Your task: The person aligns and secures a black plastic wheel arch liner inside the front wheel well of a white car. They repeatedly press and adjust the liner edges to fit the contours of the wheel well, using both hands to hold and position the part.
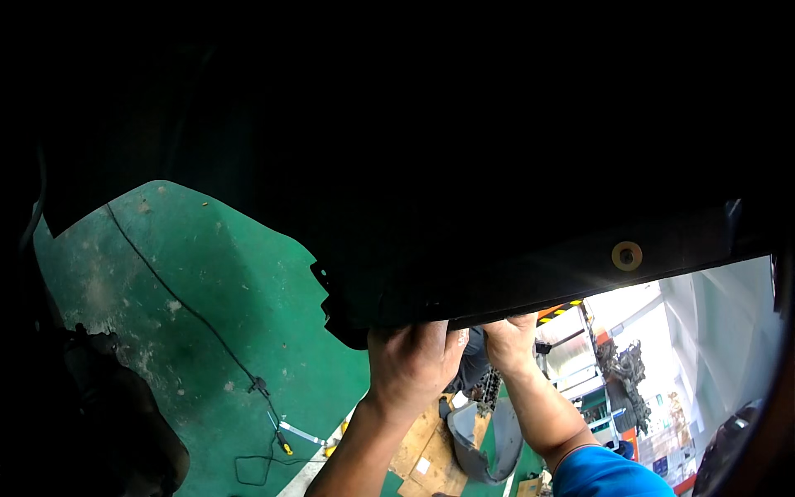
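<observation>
- Have left hand [414, 360] up at the lower edge of a large black panel [530, 291], back of hand in view, fingertips hidden behind the edge.
- Have right hand [511, 340] just right of it on the same edge, fingers mostly covered too.
- Can't tell whether either is clenched, grasping the panel or just resting against it.
- Find the panel across the middle and far part, running from center to far right; too dark to read most of the surface.
- Note round yellowish washer [627, 256] with a darker center on the panel, right of both hands.
- See notched tabs [323, 300] on the panel's left end, left of left hand.
- Get blue sleeve [609, 474] on right arm, near right.
- See green floor [182, 340] at left, black cable [182, 301] running over it from far to near.
- Spot yellow-handled tool [286, 448] beside the cable, near side.
- See flat cardboard [422, 447] and curved gray shell [470, 451] between the forearms, below the hands.
- Spot dark metal machinery [627, 383] right of right forearm, well apart from it.
</observation>
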`<state>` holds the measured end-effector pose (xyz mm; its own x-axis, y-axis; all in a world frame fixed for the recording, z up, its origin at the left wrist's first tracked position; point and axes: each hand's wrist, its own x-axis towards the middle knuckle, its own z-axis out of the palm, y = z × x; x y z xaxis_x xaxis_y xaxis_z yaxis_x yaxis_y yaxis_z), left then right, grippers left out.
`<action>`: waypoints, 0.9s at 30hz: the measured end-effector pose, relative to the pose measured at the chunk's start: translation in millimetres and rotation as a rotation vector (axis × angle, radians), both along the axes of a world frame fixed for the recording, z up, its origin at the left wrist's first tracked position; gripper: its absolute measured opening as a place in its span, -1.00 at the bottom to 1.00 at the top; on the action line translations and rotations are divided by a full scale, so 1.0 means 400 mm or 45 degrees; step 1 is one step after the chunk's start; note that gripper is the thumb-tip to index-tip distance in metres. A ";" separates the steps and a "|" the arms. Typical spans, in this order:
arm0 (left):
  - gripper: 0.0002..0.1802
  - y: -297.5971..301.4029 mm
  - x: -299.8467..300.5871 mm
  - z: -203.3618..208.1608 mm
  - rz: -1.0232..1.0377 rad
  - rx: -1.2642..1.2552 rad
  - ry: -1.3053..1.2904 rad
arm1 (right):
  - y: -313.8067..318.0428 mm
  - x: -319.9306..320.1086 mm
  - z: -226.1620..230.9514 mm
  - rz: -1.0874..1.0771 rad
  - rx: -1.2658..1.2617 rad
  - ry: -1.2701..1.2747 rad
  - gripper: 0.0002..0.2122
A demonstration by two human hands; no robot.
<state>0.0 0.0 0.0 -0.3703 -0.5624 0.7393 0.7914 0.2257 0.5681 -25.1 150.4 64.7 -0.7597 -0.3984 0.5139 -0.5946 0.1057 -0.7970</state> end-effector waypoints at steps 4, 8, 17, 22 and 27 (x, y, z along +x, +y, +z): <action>-0.56 0.000 0.010 -0.003 -0.004 -0.013 -0.042 | 0.011 -0.001 0.001 -0.016 -0.096 -0.207 -0.72; -0.57 0.003 0.002 -0.004 0.017 0.003 -0.027 | 0.015 -0.014 -0.009 -0.116 -0.127 -0.221 -0.66; -0.53 0.001 0.000 0.005 0.033 0.002 0.017 | 0.027 -0.032 -0.011 -0.166 -0.102 -0.132 -0.67; -0.54 0.000 0.000 0.002 0.000 -0.005 0.026 | 0.004 -0.024 -0.013 -0.132 -0.151 -0.142 -0.70; -0.56 0.003 0.017 -0.004 -0.057 -0.032 -0.068 | -0.004 -0.023 0.002 -0.098 -0.037 -0.113 -0.74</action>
<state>6.9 1.1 -1.8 -0.4342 -0.5260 0.7313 0.7697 0.2051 0.6045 -34.2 148.9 65.4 -0.8305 -0.3234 0.4535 -0.5124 0.1244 -0.8497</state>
